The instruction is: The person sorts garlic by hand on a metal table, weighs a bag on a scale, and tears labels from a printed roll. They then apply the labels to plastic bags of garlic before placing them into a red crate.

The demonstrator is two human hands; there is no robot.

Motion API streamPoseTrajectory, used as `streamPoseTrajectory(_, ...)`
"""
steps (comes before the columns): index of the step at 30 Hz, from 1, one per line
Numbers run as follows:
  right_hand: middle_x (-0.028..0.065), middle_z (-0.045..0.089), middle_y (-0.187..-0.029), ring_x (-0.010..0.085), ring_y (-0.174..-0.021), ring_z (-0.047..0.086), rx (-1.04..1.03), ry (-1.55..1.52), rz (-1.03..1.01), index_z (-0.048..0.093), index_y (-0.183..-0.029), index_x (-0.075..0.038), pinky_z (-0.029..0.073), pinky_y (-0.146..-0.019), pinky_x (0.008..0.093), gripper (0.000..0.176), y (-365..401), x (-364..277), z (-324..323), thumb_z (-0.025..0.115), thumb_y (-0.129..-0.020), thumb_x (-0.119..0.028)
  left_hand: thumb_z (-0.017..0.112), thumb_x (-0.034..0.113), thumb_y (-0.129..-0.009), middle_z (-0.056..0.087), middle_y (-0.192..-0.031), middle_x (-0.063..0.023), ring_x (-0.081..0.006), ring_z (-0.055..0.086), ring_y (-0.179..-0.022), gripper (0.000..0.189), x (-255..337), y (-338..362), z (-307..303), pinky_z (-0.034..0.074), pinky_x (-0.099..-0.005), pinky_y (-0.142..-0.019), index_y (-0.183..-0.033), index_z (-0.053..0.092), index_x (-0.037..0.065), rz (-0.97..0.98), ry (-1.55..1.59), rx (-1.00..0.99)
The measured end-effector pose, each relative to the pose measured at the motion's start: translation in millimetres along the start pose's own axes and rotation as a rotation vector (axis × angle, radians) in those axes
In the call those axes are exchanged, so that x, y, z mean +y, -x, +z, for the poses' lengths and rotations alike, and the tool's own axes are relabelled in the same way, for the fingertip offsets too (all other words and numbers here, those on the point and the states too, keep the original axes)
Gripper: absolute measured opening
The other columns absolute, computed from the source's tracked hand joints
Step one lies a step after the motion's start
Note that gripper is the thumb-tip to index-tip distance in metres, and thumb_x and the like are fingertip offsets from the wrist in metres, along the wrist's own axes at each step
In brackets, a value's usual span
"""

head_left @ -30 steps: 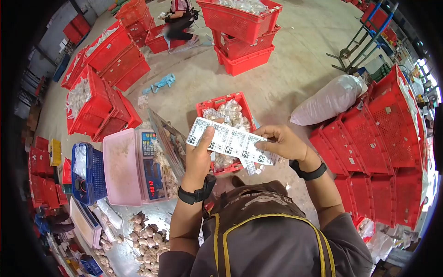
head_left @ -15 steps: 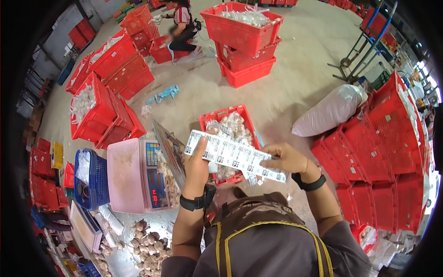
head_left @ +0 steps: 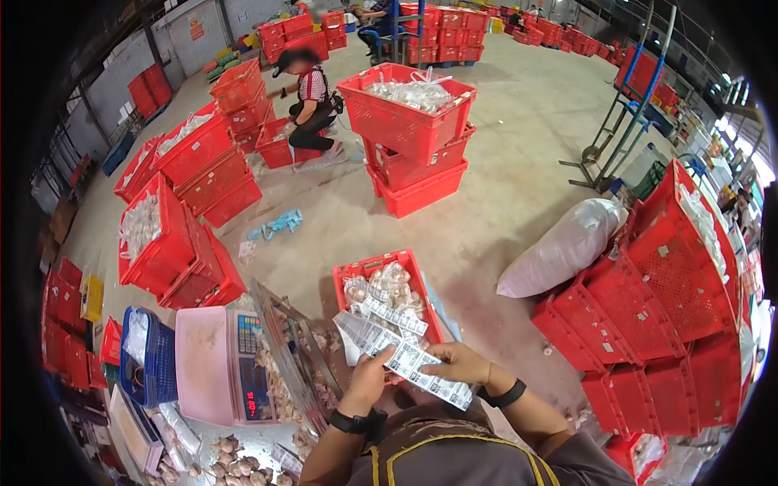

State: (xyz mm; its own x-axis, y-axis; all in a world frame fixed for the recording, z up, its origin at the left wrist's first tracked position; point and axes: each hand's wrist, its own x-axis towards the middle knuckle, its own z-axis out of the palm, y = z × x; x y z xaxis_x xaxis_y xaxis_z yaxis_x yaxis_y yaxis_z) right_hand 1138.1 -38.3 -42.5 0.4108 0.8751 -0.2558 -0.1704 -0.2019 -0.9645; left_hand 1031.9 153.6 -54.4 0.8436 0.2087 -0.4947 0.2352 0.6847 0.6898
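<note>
A long strip of white printed labels stretches between my two hands. My left hand pinches it near its middle, thumb on top. Farther right, my right hand grips the strip with bent fingers. The loose end at the left hangs over a red crate that holds net bags of garlic. More printed labels lie across these bags. Both wrists carry black bands.
At left stand a scale with a pink tray, a blue basket and loose garlic. Red crates are stacked around. A white sack lies at right beside a hand truck. A person crouches beyond.
The view has tilted up, so the surroundings sit lower. My hands have moved down and closer together on the strip, whose left end now droops over the crate.
</note>
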Motion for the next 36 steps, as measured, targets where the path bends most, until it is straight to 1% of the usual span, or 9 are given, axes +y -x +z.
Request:
streamPoseTrajectory(7,-0.0039,0.064,-0.089,0.0026,-0.077,0.056,0.037,-0.164,0.125,0.063,-0.104,0.0,0.046,-0.067,0.0195,0.02,18,18,-47,0.066,-0.089,-0.013,0.06,0.025,-0.091,0.066,-0.081,-0.006,-0.0146,0.061,-0.063,0.022,0,-29,10,0.041,-0.0263,-0.047,-0.1,0.059,0.004,0.056,0.061,0.106)
streamPoseTrajectory(10,-0.0031,0.064,-0.089,0.0028,-0.076,0.056,0.048,-0.146,0.106,0.064,-0.103,0.0,0.046,-0.066,0.0196,0.019,21,17,-71,0.066,-0.089,-0.013,0.058,0.027,-0.091,0.066,-0.094,0.0005,-0.0115,0.062,-0.079,0.026,-9,-38,37,0.039,-0.024,-0.051,-0.113,0.055,0.014,-0.035,0.184,-0.017)
streamPoseTrajectory(15,-0.0028,0.064,-0.088,0.0034,-0.078,0.056,-0.001,-0.137,0.052,0.063,-0.103,0.002,0.047,-0.068,0.0204,0.019,22,27,-125,0.064,-0.09,-0.012,0.056,0.024,-0.093,0.064,-0.09,-0.001,-0.0099,0.061,-0.078,0.02,-49,-82,90,0.042,-0.0252,-0.055,-0.104,0.061,0.007,-0.048,0.046,-0.067)
streamPoseTrajectory(17,-0.0031,0.062,-0.088,0.0027,-0.079,0.055,-0.034,-0.271,0.125,0.063,-0.104,0.001,0.045,-0.068,0.0198,0.02,29,16,-162,0.064,-0.09,-0.013,0.056,0.025,-0.094,0.063,-0.09,-0.0009,-0.0098,0.06,-0.079,0.021,-54,-105,123,0.044,-0.025,-0.06,-0.103,0.061,0.007,-0.056,0.019,0.08)
streamPoseTrajectory(19,-0.0024,0.063,-0.089,0.0043,-0.079,0.056,-0.001,-0.033,0.014,0.063,-0.105,0.001,0.046,-0.067,0.0202,0.019,32,42,-211,0.062,-0.091,-0.011,0.057,0.023,-0.093,0.063,-0.093,-0.0021,-0.0119,0.061,-0.082,0.021,-61,-134,153,0.047,-0.0258,-0.067,-0.106,0.061,0.006,-0.044,0.129,0.182)
streamPoseTrajectory(22,0.0014,0.065,-0.089,0.0085,-0.078,0.06,-0.03,-0.099,0.104,0.062,-0.108,0.0,0.051,-0.068,0.0228,0.018,54,67,-303,0.059,-0.092,-0.008,0.059,0.021,-0.091,0.064,-0.094,-0.0031,-0.0122,0.061,-0.084,0.021,-76,-170,177,0.047,-0.0255,-0.069,-0.107,0.061,0.006,0.298,-0.321,0.092)
streamPoseTrajectory(25,0.0038,0.066,-0.087,0.0105,-0.079,0.062,0.05,-0.208,0.164,0.062,-0.109,0.0,0.053,-0.07,0.0243,0.018,67,70,-380,0.058,-0.092,-0.007,0.061,0.018,-0.09,0.064,-0.09,-0.0032,-0.0127,0.062,-0.078,0.018,-92,-210,177,0.048,-0.0259,-0.063,-0.104,0.061,0.007,0.907,-1.217,0.246)
streamPoseTrajectory(28,0.0045,0.066,-0.084,0.0114,-0.078,0.063,0.144,-0.213,0.163,0.062,-0.109,0.0,0.053,-0.071,0.0247,0.018,73,56,-443,0.058,-0.092,-0.006,0.06,0.016,-0.089,0.063,-0.079,-0.0014,-0.0133,0.061,-0.064,0.01,-90,-238,194,0.045,-0.0275,-0.046,-0.097,0.059,0.009,0.157,0.117,0.419)
streamPoseTrajectory(36,0.0043,0.066,-0.092,0.0109,-0.083,0.061,0.123,-0.089,0.082,0.063,-0.104,-0.001,0.05,-0.077,0.0261,0.015,-32,2,-550,0.061,-0.09,-0.005,0.059,0.016,-0.09,0.063,-0.077,-0.001,-0.0123,0.058,-0.056,0.012,-80,-295,180,0.038,-0.0256,-0.037,-0.1,0.057,0.011,0.219,0.233,0.602)
